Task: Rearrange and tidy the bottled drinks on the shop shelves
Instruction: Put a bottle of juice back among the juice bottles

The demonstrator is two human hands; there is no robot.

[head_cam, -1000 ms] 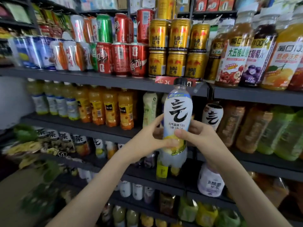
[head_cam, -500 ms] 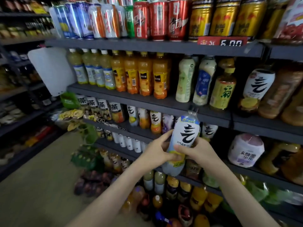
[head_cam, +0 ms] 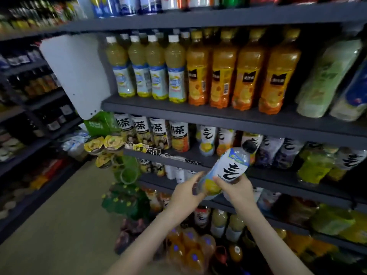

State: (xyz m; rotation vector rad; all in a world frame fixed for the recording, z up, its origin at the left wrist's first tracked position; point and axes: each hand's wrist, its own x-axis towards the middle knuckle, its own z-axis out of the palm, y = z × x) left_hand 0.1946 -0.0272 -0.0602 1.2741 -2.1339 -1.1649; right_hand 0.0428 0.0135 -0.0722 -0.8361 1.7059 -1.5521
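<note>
A clear sparkling-water bottle (head_cam: 228,169) with a black cap, a white label with a black character and a yellow lemon print is tilted, cap pointing up and right. My left hand (head_cam: 187,192) holds its lower end with thumb and fingers. My right hand (head_cam: 235,188) grips its middle from the right. The bottle hangs in front of the third shelf (head_cam: 190,155), where like bottles (head_cam: 207,140) with the same black character stand in a row.
Above, yellow tea bottles (head_cam: 156,68) and orange juice bottles (head_cam: 242,70) fill a shelf. Tea bottles (head_cam: 160,133) stand at the left of the third shelf. Snack packs (head_cam: 111,143) hang off the shelf end. Bottle packs (head_cam: 188,253) sit low by the floor. An aisle (head_cam: 49,225) opens on the left.
The view has dropped and shifted left along the shelves. Both hands have carried the bottle down to the third shelf level and tilted it further to the right.
</note>
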